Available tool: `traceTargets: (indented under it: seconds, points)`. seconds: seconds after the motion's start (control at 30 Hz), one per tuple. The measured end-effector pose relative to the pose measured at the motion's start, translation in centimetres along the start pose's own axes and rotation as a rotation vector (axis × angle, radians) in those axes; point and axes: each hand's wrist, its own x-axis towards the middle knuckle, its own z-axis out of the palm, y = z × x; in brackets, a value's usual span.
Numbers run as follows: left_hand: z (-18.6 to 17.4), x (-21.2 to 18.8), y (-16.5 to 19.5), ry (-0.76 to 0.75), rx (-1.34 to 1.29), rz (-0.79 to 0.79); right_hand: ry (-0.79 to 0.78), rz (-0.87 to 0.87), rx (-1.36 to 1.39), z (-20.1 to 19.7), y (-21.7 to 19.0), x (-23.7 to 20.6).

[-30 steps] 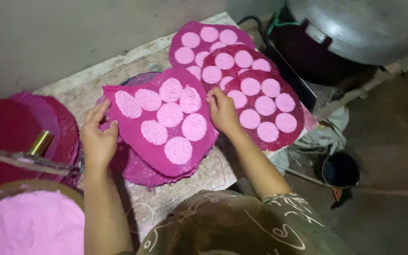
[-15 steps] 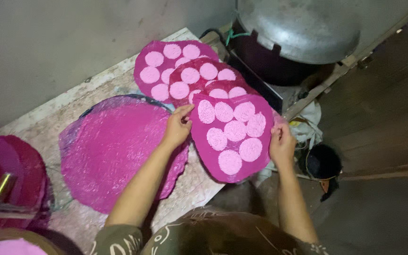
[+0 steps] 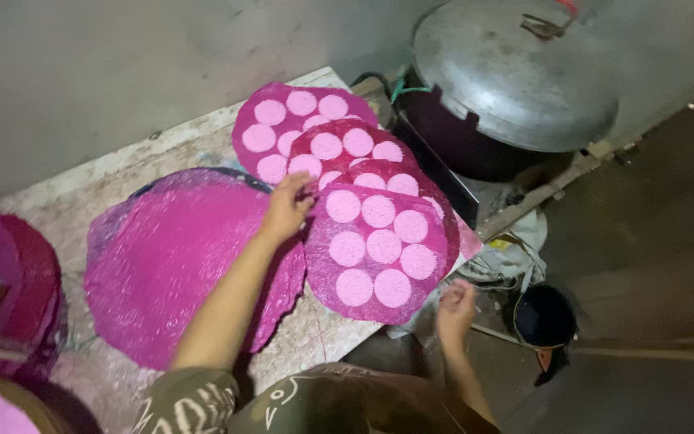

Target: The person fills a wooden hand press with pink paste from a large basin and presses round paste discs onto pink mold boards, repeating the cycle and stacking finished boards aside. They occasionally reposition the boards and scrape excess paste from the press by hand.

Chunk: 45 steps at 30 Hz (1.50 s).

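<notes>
Four disc-laden mats overlap along the tabletop's far-right edge; your left hand point(image 3: 287, 210) rests open-gripped on the newest mat point(image 3: 379, 253), your right hand point(image 3: 455, 304) hangs loosely curled, empty; the bare pink mats point(image 3: 178, 265) remain unfilled.

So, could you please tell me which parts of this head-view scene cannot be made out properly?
- Lower round magenta sheets with pale pink discs: overlapped by the top sheet, so their full disc count is hidden.
- Plain magenta sheet stack: partly covered by the left hand and forearm.
- Right hand: blurred, grip unclear.
- Dark red stack with a brass-coloured piece: cut by the left edge.
- Contents of the dark pot: hidden under its grey metal lid.
</notes>
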Motion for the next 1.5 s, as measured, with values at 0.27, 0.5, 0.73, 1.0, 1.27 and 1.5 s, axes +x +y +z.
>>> traceTargets:
  seconds: [0.27,0.5,0.73,1.0,1.27,1.5]
  points:
    - [-15.5,-16.0,-0.7,0.550,-0.011,-0.446,-0.589,0.092,0.013,8.7,-4.9,0.9]
    - [-17.3,-32.2,-4.5,0.797,0.433,-0.733,-1.017,-0.583,-0.114,23.7,-14.6,-5.6]
    - [-17.1,-41.6,-2.8,0.662,0.331,-0.732,-1.186,-1.013,-0.500,31.6,-20.9,-11.6]
    - [-18.9,-49.9,1.3,0.615,0.499,-0.797,-1.383,-0.844,0.055,39.8,-30.2,-23.4]
    - [-20.8,-50.5,0.6,0.652,0.439,-0.767,-1.643,-0.591,-0.143,48.5,-42.2,-40.0]
    - [-21.2,-48.8,0.0,0.665,0.395,-0.644,-1.659,-0.336,0.142,50.8,-41.3,-36.5]
